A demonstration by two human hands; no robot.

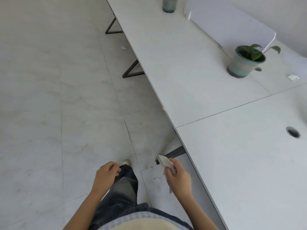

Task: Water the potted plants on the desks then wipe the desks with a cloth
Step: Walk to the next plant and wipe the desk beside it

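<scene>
A row of white desks (191,83) runs along my right side. On the middle desk stands a potted plant (245,61) in a pale green pot with drooping leaves. A second pot (169,4) is cut off at the top edge on the far desk. My right hand (178,178) hangs over the floor beside the near desk's edge and grips a crumpled white cloth (164,162). My left hand (106,173) is loosely curled in front of my thigh and holds nothing.
A white divider panel (232,25) stands along the back of the desks. A cable hole (293,132) is in the near desk, and a paper scrap (293,77) lies near the plant. Dark metal desk legs (131,70) stick out over the tiled floor (49,97).
</scene>
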